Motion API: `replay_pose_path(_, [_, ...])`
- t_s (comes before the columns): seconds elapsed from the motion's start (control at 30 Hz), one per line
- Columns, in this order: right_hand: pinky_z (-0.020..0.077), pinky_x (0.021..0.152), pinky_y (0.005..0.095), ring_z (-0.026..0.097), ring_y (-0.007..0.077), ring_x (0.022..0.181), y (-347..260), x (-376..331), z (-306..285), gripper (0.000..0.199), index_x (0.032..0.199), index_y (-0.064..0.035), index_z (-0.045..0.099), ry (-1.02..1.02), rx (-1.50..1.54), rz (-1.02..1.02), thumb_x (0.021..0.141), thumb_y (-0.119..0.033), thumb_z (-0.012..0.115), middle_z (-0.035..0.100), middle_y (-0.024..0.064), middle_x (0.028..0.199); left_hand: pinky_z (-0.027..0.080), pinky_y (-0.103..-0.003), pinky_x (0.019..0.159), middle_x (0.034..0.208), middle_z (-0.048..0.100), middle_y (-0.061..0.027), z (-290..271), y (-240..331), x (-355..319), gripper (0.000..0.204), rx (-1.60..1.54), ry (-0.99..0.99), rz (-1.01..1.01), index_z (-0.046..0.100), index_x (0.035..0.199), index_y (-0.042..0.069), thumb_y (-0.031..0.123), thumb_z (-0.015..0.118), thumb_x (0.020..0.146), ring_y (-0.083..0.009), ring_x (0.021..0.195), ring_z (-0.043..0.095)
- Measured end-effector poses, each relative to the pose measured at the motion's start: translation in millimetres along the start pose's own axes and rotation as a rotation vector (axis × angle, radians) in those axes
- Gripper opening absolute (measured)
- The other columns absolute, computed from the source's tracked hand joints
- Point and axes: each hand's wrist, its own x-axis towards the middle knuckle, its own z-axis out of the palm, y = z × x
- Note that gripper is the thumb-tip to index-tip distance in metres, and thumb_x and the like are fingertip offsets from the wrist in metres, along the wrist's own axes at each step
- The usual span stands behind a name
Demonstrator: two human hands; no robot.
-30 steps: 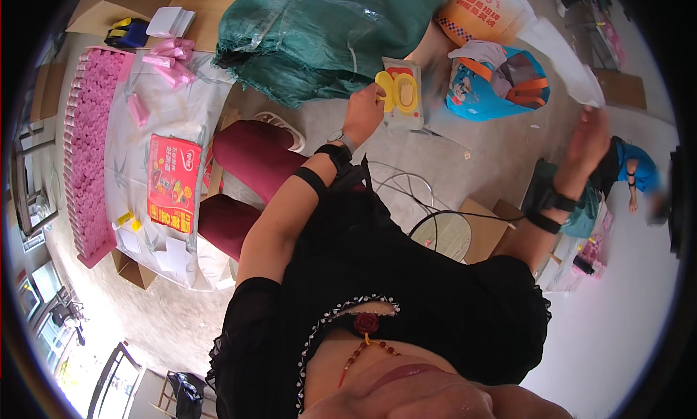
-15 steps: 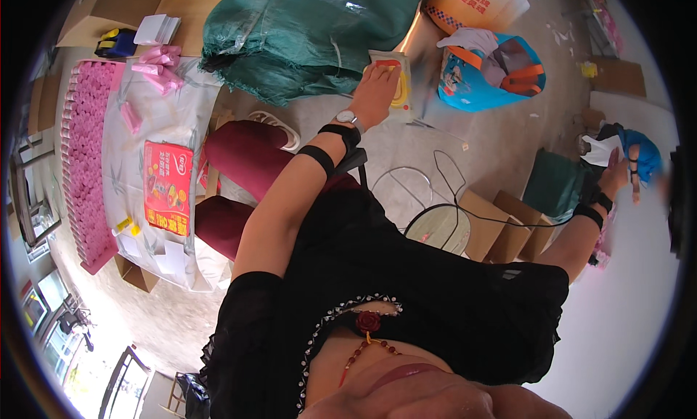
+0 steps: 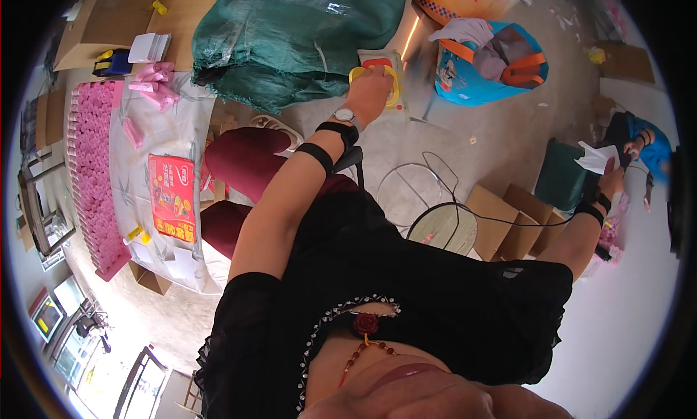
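My left hand (image 3: 369, 98) is stretched forward beside the green woven sack. Its fingers are bent around a yellow ring-shaped thing (image 3: 356, 74) with a red part, lying over a flat pale packet (image 3: 396, 112); the fingers hide most of it. Far to the right, my right hand (image 3: 613, 181) is raised with its fingers closed at the lower edge of a white sheet (image 3: 597, 157). Close by is a co-worker's hand (image 3: 639, 143) with a blue garment behind it. The green woven sack (image 3: 298, 41) lies left of my left hand.
On the left stands a cloth-covered table (image 3: 134, 172) with a red printed box (image 3: 173, 197), pink packets (image 3: 156, 85) and a pink tray of small rolls (image 3: 94, 172). A blue bag (image 3: 472, 88) stands right of my left hand. A round stool (image 3: 443, 226), cable and cardboard boxes (image 3: 490, 201) are near my right.
My left hand has shifted slightly down and left, and more of the yellow thing shows beside its fingers. My right hand now has the white sheet standing out from its fingers. The view has turned slightly.
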Motion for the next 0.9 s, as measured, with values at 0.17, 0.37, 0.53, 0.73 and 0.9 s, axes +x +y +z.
replay_pose_path(0.17, [0.0669, 0.08, 0.0409, 0.071, 0.0407, 0.095, 27, -1, -5, 0.044, 0.126, 0.0243, 0.036, 0.009, -0.013, 0.039, 0.096, -0.004, 0.052, 0.059, 0.0281, 0.115, 0.056, -0.037, 0.072, 0.1, 0.061, -0.0076, 2, -6, 5, 0.014, 0.322, -0.201, 0.305, 0.072, 0.091, 0.006, 0.01, 0.067, 0.079, -0.0274, 0.093, 0.064])
replay_pose_path(0.37, [0.0673, 0.078, 0.0397, 0.071, 0.04, 0.094, 28, 30, -17, 0.043, 0.124, 0.0235, 0.038, -0.002, -0.005, 0.047, 0.096, -0.005, 0.052, 0.06, 0.0281, 0.113, 0.055, -0.035, 0.074, 0.1, 0.062, -0.007, 3, 0, 17, 0.014, 0.366, -0.297, 0.462, 0.073, 0.09, 0.004, 0.01, 0.068, 0.078, -0.0237, 0.094, 0.064])
replay_pose_path(0.53, [0.0677, 0.077, 0.0393, 0.071, 0.0398, 0.095, 37, 13, 8, 0.041, 0.118, 0.0249, 0.042, 0.062, 0.005, 0.102, 0.097, -0.008, 0.053, 0.061, 0.0287, 0.113, 0.056, -0.035, 0.073, 0.1, 0.063, -0.0074, 2, -7, 15, 0.012, 0.388, -0.288, 0.466, 0.073, 0.088, 0.003, 0.01, 0.068, 0.079, -0.0241, 0.096, 0.065])
replay_pose_path(0.73, [0.0639, 0.073, 0.0416, 0.072, 0.0352, 0.095, 22, 24, -13, 0.047, 0.12, 0.0093, 0.053, -0.063, -1.235, -0.376, 0.097, -0.032, 0.059, 0.069, 0.0216, 0.107, 0.055, -0.036, 0.067, 0.097, 0.063, -0.0084, 1, -15, 18, 0.013, 0.432, -0.204, 0.325, 0.066, 0.093, 0.004, 0.011, 0.065, 0.082, -0.0254, 0.09, 0.066])
replay_pose_path(0.9, [0.0604, 0.071, 0.0436, 0.073, 0.0326, 0.093, 56, 47, -35, 0.052, 0.119, -0.0025, 0.061, -0.104, -1.864, -0.615, 0.096, -0.05, 0.061, 0.075, 0.0158, 0.102, 0.055, -0.043, 0.076, 0.094, 0.066, -0.015, -14, -27, 25, 0.016, -0.325, 0.052, -0.27, 0.067, 0.099, 0.006, 0.014, 0.061, 0.088, -0.0335, 0.087, 0.067])
